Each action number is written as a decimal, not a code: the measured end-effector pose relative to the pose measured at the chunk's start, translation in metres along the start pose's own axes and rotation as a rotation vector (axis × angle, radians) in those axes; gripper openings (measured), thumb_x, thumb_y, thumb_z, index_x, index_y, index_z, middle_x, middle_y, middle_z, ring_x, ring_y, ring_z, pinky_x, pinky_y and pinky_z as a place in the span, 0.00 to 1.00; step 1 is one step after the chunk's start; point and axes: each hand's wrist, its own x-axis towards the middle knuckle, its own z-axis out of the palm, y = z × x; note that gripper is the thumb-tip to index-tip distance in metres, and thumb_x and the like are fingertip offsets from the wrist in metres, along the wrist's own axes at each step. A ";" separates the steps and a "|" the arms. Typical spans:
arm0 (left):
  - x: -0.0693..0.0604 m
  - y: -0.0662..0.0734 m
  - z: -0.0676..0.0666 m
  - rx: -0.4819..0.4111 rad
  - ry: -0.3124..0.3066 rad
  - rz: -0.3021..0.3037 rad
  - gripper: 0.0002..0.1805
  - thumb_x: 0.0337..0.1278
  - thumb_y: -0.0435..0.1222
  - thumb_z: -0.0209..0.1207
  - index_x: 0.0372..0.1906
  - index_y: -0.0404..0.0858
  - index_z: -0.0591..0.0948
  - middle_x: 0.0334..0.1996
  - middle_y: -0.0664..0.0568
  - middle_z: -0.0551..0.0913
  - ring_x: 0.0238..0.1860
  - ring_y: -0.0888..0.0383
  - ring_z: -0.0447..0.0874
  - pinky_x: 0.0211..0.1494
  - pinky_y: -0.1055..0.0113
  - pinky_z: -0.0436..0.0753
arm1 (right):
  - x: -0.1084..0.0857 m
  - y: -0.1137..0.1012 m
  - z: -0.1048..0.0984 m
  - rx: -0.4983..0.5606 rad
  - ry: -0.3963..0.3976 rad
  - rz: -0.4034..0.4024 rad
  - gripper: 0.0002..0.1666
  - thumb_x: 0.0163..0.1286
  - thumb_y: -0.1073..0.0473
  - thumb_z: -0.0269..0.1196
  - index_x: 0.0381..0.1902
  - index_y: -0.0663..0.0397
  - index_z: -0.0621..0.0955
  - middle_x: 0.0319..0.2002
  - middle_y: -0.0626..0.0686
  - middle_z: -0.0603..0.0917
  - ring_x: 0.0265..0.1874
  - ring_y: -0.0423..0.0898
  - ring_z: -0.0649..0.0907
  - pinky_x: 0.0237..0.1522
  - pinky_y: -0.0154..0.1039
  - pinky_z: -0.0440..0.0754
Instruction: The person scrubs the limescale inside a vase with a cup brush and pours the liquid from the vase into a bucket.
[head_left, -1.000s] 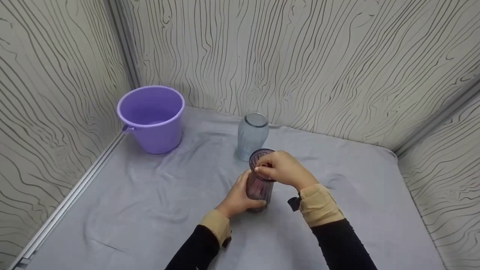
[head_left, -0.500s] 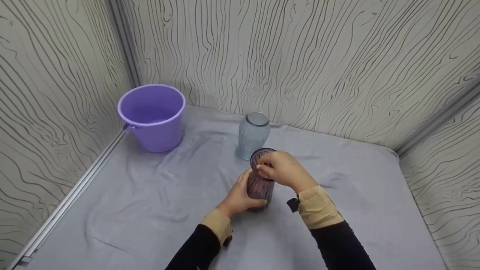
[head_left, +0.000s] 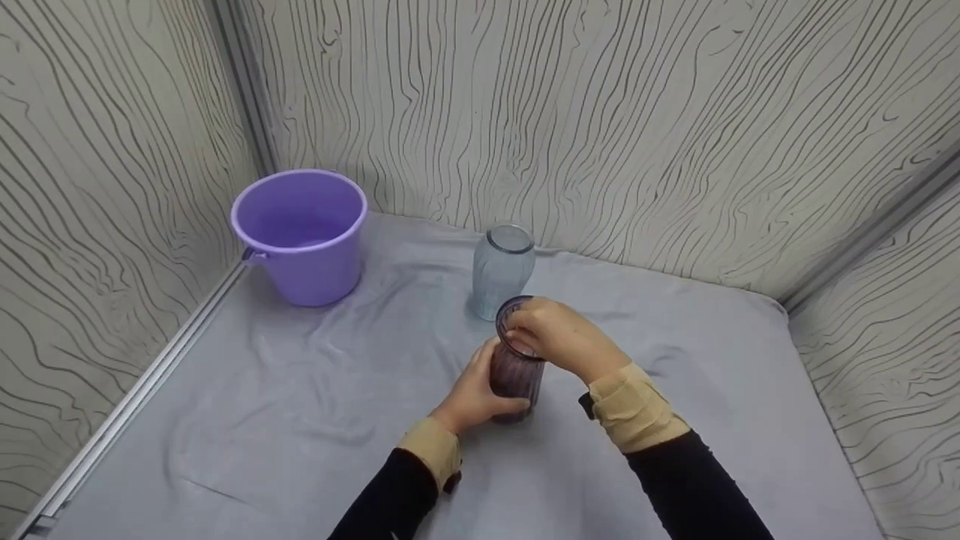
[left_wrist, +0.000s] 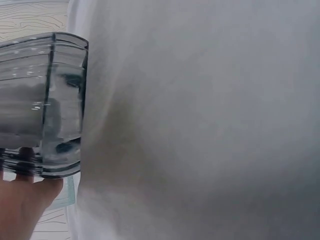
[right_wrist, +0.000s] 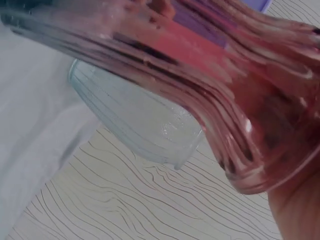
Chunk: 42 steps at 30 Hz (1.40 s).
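Note:
In the head view my left hand (head_left: 474, 394) grips a ribbed purple glass vase (head_left: 516, 382) round its lower body. My right hand (head_left: 562, 334) is at the vase's flared mouth, fingers bent down inside the rim; whether they pinch anything is hidden. The right wrist view shows the vase's wall (right_wrist: 165, 60) up close, with a pinkish patch seen through the glass that I cannot identify. In the left wrist view the vase's thick base (left_wrist: 62, 110) is close to the cloth, and part of my left hand (left_wrist: 22, 205) lies against its side.
Just behind the purple vase stands a pale blue glass vase (head_left: 499, 274), upright. A purple bucket (head_left: 315, 274) is at the back left corner. Grey cloth (head_left: 285, 420) with wrinkles covers the table, and patterned wall panels (head_left: 562, 112) enclose it.
My right hand has sunk slightly further into the vase's mouth, and its fingertips are now less visible. My left hand keeps its grip; the whole view has shifted a little.

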 end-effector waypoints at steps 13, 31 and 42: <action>0.000 0.003 -0.001 0.024 0.011 0.022 0.58 0.42 0.40 0.80 0.78 0.44 0.58 0.72 0.46 0.63 0.70 0.50 0.65 0.71 0.50 0.66 | 0.004 -0.009 -0.017 0.129 -0.169 0.145 0.10 0.68 0.66 0.65 0.25 0.57 0.83 0.23 0.45 0.78 0.23 0.39 0.73 0.29 0.38 0.74; 0.001 0.002 -0.001 0.032 0.007 0.017 0.57 0.42 0.41 0.80 0.77 0.46 0.58 0.71 0.48 0.65 0.68 0.51 0.66 0.70 0.50 0.67 | -0.002 0.000 -0.011 0.330 0.105 0.383 0.08 0.70 0.62 0.65 0.31 0.58 0.87 0.21 0.43 0.77 0.21 0.37 0.72 0.25 0.33 0.71; 0.001 0.002 -0.001 0.008 0.002 0.021 0.57 0.43 0.40 0.79 0.78 0.45 0.58 0.73 0.46 0.63 0.70 0.50 0.64 0.72 0.49 0.65 | 0.002 -0.006 0.003 0.016 0.108 0.203 0.05 0.68 0.66 0.67 0.30 0.59 0.85 0.27 0.51 0.85 0.27 0.46 0.83 0.32 0.46 0.82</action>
